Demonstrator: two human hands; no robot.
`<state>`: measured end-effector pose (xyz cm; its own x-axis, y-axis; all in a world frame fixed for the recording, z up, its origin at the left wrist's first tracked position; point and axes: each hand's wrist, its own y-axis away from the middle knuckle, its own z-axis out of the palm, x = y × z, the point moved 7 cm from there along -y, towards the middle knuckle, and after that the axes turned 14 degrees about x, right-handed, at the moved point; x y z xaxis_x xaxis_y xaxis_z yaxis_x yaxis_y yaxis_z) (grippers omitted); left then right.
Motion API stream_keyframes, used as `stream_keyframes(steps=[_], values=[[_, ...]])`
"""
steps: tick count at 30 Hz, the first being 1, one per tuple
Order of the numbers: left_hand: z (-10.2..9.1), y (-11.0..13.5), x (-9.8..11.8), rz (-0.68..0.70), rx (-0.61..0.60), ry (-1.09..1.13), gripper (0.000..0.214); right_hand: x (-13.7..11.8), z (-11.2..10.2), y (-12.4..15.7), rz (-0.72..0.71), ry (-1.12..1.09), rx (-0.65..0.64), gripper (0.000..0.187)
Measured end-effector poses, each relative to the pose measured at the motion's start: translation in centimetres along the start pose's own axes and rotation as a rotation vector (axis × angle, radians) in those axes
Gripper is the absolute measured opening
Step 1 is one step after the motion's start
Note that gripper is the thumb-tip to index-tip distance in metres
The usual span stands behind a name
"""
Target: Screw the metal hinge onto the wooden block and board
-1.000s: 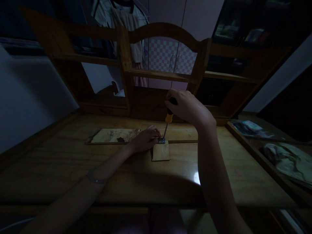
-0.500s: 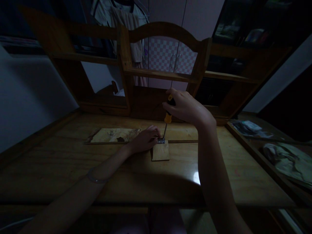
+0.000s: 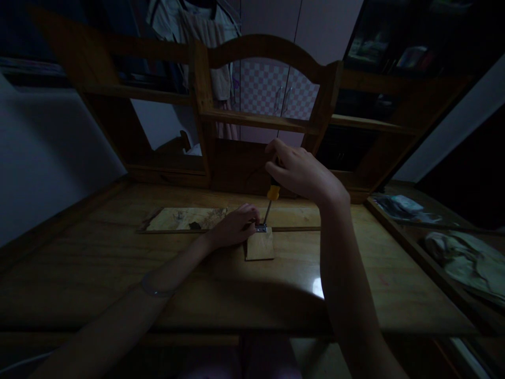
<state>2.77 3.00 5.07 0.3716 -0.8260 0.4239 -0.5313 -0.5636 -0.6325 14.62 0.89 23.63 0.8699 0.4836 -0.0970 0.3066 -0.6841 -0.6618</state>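
Right hand (image 3: 302, 173) grips screwdriver (image 3: 271, 196) (yellow collar) on metal hinge (image 3: 261, 228).

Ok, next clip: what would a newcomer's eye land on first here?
First, the right hand at centre, closed round the top of a yellow-collared screwdriver that stands nearly upright, tip down on a small metal fitting. The left hand rests beside that fitting, at the far edge of a small wooden block on the dim wooden desk.
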Motion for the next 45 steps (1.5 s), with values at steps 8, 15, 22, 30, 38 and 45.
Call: stream_keyframes(steps=[8, 15, 22, 30, 38, 45], values=[[0.09, 0.04, -0.18, 0.013, 0.011, -0.013, 0.020, 0.12, 0.36, -0.27, -0.008, -0.059, -0.003, 0.033], [0.19, 0.14, -0.38, 0.015, 0.017, -0.046, 0.019, 0.17, 0.13, -0.11, 0.006, -0.032, 0.008, 0.029], [0.27, 0.18, -0.43, 0.011, 0.009, -0.036, 0.017, -0.01, 0.26, -0.13, 0.036, -0.040, -0.022, 0.029], [0.30, 0.03, -0.25, 0.028, 0.012, -0.046, 0.014, 0.08, 0.04, -0.34, -0.009, 0.029, -0.008, 0.027], [0.27, 0.14, -0.32, 0.008, 0.018, -0.062, 0.016, -0.27, 0.03, -0.22, 0.008, -0.069, -0.041, 0.029], [0.43, 0.01, -0.34, 0.046, 0.002, -0.055, 0.013, 0.47, 0.20, -0.36, 0.018, 0.014, -0.002, 0.031]])
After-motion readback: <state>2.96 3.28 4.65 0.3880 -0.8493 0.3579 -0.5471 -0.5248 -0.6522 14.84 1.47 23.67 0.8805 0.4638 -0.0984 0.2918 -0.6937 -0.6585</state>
